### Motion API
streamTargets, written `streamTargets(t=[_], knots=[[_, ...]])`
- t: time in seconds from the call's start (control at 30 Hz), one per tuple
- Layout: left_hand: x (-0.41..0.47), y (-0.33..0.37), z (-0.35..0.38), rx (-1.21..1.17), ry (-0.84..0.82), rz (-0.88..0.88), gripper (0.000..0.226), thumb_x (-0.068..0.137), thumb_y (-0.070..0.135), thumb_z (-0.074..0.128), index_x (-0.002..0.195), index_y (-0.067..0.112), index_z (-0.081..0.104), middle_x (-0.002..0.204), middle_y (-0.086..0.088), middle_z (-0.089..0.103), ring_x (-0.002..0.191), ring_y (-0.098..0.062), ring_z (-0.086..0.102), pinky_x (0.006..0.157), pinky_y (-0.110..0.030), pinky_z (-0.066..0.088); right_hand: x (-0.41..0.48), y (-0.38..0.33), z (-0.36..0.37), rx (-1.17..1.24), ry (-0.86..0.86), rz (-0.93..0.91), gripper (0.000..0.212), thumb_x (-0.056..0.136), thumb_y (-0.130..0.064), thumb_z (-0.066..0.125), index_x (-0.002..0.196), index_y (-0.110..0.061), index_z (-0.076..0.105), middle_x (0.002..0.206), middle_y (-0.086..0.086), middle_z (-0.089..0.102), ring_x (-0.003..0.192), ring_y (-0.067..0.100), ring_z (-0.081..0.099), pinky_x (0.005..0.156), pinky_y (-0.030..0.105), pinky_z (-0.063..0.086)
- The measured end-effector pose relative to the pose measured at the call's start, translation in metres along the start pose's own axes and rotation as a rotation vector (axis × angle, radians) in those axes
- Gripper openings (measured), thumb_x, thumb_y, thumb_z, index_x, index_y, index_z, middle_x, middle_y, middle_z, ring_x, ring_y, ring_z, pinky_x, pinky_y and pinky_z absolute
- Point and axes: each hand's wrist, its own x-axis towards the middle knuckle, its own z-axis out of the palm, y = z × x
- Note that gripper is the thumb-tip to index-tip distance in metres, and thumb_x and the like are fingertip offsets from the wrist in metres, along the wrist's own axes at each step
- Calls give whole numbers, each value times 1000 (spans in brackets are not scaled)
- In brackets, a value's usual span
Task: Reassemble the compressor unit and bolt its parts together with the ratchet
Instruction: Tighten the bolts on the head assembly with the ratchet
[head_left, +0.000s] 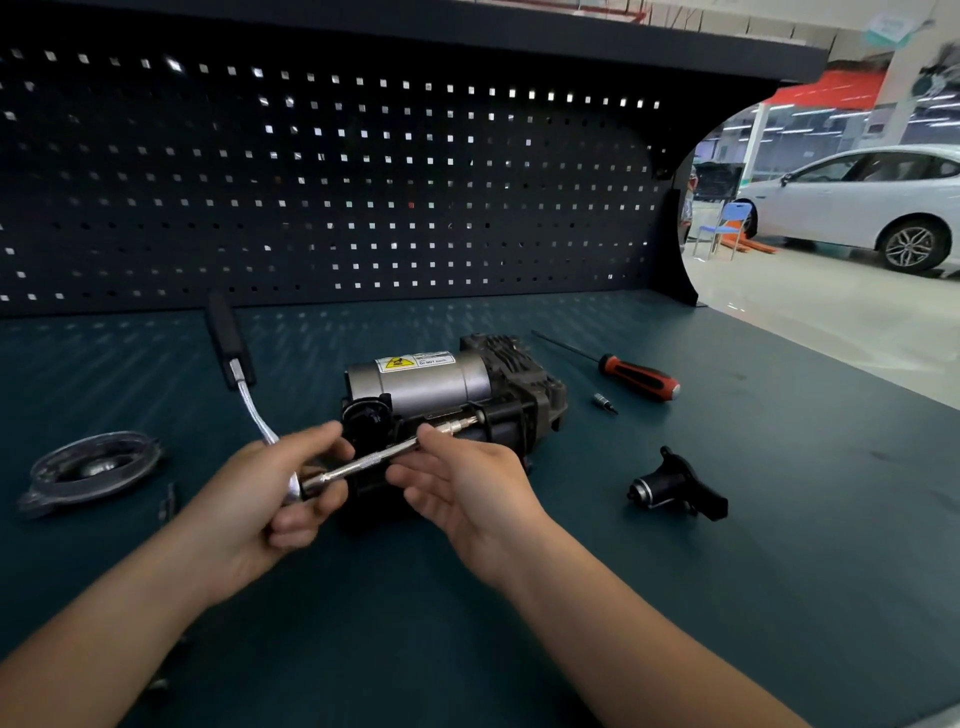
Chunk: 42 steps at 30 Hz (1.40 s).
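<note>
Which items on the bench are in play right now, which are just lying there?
In play: compressor; ratchet, gripped by left hand and right hand.
Lying about: screwdriver; bit; black fitting and ring cover, likely parts awaiting refit.

Teal bench (compressor, screwdriver, ring atop)

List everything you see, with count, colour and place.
compressor unit: one, silver and black, bench centre
ratchet: one, chrome, black handle, left of compressor unit
extension bar: one, chrome, ratchet head to compressor unit
screwdriver: one, red and black, right rear
socket bit: one, silver, beside screwdriver
fitting: one, black, right front
round cover: one, grey, far left
pegboard: one, black, behind bench
car: one, white, background right
left hand: one, grips ratchet head
right hand: one, pinches extension bar
</note>
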Motion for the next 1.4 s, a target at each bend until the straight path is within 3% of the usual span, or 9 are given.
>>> streamTargets(t=[0.23, 0.5, 0.57, 0.63, 0.77, 0.93, 1.03, 1.23, 1.4], knots=[[1, -10, -23, 1517, 110, 1390, 8, 90, 24, 48, 88, 17, 51, 57, -2, 60, 46, -19, 58, 42, -29, 48, -1, 2, 3, 44, 38, -32, 19, 94, -12, 54, 76, -4, 58, 52, 0, 65, 43, 7, 60, 43, 14, 47], [-9, 2, 8, -47, 17, 17, 37, 86, 46, 48, 82, 9, 49, 44, -8, 47, 23, -6, 22, 30, -9, 19, -2, 3, 7, 146, -93, 31, 13, 96, -15, 50, 94, -5, 57, 69, 1, 71, 52, 8, 64, 46, 14, 46], [-13, 10, 5, -193, -50, -118, 37, 78, 45, 52, 82, 9, 48, 47, -7, 46, 22, -5, 21, 28, -8, 20, -1, 5, 8, 153, -100, 24, 13, 97, -14, 48, 97, -4, 57, 69, 1, 71, 53, 7, 64, 48, 13, 47], [-12, 14, -3, -16, -85, -65, 42, 69, 43, 59, 85, 6, 48, 49, -9, 49, 23, -8, 24, 29, -11, 21, -1, 6, 8, 150, -84, 18, 14, 96, -13, 49, 97, -2, 56, 66, 1, 70, 51, 7, 64, 49, 12, 48], [-12, 14, -24, 1159, 207, 435, 45, 56, 64, 65, 72, 25, 49, 47, 15, 59, 34, -6, 49, 38, -21, 33, 1, 9, 12, 165, -42, 8, 13, 96, -11, 49, 98, 1, 54, 72, 7, 67, 48, 8, 63, 48, 13, 49], [-4, 1, -39, 1466, 113, 1017, 45, 71, 78, 42, 78, 33, 46, 54, 16, 49, 49, -6, 53, 45, -28, 48, 2, 9, 15, 215, -49, 23, 25, 97, -14, 49, 111, 5, 55, 75, 5, 67, 50, 8, 64, 53, 14, 51], [-12, 2, -31, 1084, 135, 839, 31, 68, 65, 61, 79, 36, 62, 47, 13, 56, 45, -2, 54, 44, -5, 38, 4, 8, 12, 257, -56, 63, 19, 94, -15, 54, 103, 0, 60, 72, 4, 69, 52, 9, 65, 53, 14, 52], [1, 11, -32, 114, 31, 313, 36, 64, 45, 62, 80, 17, 76, 49, 7, 51, 36, -3, 43, 34, -14, 37, 4, 7, 11, 337, -106, 59, 11, 92, -5, 54, 84, -4, 61, 65, 3, 70, 60, 10, 69, 55, 15, 52], [-1, 11, -52, 446, -105, 392, 33, 61, 51, 75, 93, 41, 70, 93, 9, 73, 47, -12, 61, 38, -22, 48, 3, 11, 12, 258, -30, 18, 10, 90, -4, 57, 81, -2, 61, 64, 4, 68, 56, 9, 68, 54, 14, 52]])
